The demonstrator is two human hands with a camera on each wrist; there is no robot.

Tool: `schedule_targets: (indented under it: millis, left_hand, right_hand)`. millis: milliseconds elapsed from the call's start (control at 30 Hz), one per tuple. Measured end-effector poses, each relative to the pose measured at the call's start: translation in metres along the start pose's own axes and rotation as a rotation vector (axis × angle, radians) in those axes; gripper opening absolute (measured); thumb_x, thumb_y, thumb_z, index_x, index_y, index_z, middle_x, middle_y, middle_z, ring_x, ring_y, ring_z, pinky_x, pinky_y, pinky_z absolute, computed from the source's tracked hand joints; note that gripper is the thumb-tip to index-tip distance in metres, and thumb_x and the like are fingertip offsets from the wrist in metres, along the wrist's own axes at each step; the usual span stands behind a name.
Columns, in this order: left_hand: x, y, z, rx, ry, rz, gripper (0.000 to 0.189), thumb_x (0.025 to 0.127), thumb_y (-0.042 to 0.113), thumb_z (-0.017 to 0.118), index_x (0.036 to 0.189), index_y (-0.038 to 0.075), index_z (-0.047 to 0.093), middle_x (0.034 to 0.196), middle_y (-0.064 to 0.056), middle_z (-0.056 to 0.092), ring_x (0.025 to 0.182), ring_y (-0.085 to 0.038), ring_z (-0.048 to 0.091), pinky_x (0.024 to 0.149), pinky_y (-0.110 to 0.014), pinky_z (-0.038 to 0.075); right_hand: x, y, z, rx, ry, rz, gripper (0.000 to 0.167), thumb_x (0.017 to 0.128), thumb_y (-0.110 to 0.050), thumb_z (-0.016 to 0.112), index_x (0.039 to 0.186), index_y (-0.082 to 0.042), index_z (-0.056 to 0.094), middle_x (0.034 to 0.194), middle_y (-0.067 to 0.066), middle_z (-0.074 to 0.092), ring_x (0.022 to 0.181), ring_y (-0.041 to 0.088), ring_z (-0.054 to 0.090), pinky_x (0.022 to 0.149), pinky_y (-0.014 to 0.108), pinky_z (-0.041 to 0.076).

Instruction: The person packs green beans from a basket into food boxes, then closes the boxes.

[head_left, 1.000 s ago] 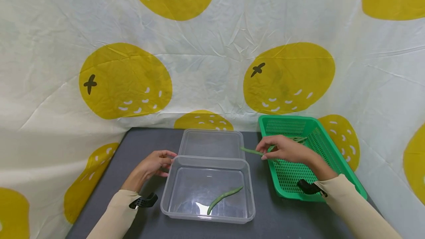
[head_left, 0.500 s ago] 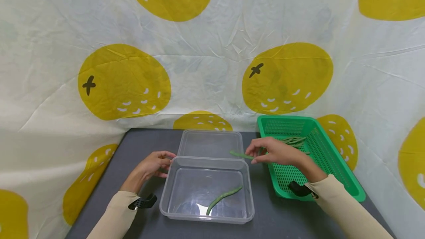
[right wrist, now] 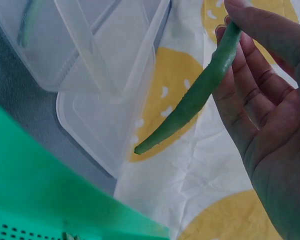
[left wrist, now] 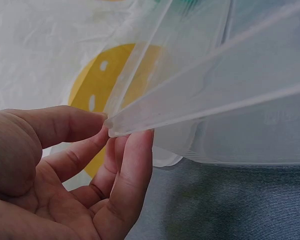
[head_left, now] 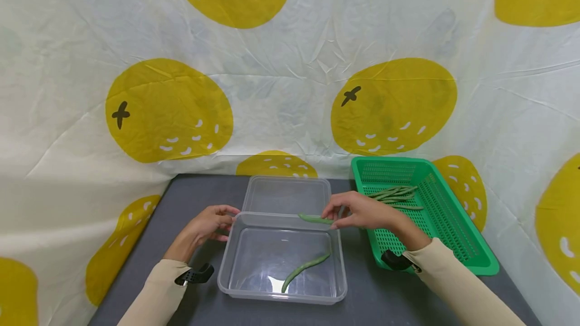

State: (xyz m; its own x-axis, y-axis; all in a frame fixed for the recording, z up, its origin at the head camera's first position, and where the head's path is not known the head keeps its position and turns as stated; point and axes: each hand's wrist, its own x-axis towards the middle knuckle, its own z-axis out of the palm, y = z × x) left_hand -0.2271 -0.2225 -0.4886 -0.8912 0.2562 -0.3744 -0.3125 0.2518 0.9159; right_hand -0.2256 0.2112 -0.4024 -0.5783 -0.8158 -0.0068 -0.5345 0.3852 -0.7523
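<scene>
While the left hand (head_left: 206,226) stands at the far left corner of the clear plastic box (head_left: 256,258), its thumb and fingertips pinch the rim there, closed to the thickness of the plastic. The black strap (head_left: 197,274) sits at the cuff of the left sleeve (head_left: 156,288). The box rests on the dark table (head_left: 195,192) with its open side up. One loose bean (head_left: 304,268), curved and green, lies on its floor, right of center, running from the near wall toward the right wall. The clear lid (head_left: 285,192) lies flat directly beyond the box. At the far right corner of the box, the right hand (head_left: 358,210) is raised, with thumb and fingertips closed on one end of the held bean (head_left: 312,219); the free end points left, across the far rim as seen from the head. Farther right stands the green basket (head_left: 446,210), containing a bunch of beans (head_left: 394,195) in its far left part. Behind the table hangs the white cloth (head_left: 281,114), printed with yellow fruit shapes.
</scene>
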Motion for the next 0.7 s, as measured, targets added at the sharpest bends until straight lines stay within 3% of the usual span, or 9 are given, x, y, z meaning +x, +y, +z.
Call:
schedule_targets:
  millis: [167,467,700]
  left_hand:
    - [0.001,0.000,0.000,0.003,0.008,-0.001,0.043,0.093,0.006,0.059,0.135,-0.005,0.056,0.118,-0.025,0.066,0.083,-0.020,0.068,0.067,-0.040,0.060]
    - [-0.001,0.001,0.001,0.016,0.009,0.000,0.038,0.095,0.007,0.059,0.132,-0.002,0.060,0.119,-0.024,0.066,0.084,-0.021,0.069,0.067,-0.041,0.060]
    - [-0.002,0.001,0.002,0.020,0.005,0.007,0.038,0.096,0.008,0.059,0.133,-0.001,0.060,0.121,-0.023,0.066,0.086,-0.021,0.069,0.066,-0.041,0.060]
  right_hand:
    - [0.008,-0.002,0.008,0.003,-0.020,-0.018,0.024,0.090,-0.020,0.077,0.113,-0.020,0.072,0.102,-0.003,0.068,0.090,0.012,0.064,0.082,0.035,0.058]
    - [0.023,-0.004,0.021,-0.019,-0.061,-0.122,0.023,0.090,-0.019,0.077,0.113,-0.018,0.072,0.099,-0.001,0.069,0.089,0.009,0.064,0.077,0.033,0.059]
    - [0.031,-0.009,0.028,-0.016,-0.071,-0.145,0.022,0.091,-0.018,0.076,0.113,-0.017,0.072,0.100,-0.001,0.069,0.089,0.008,0.064,0.078,0.031,0.058]
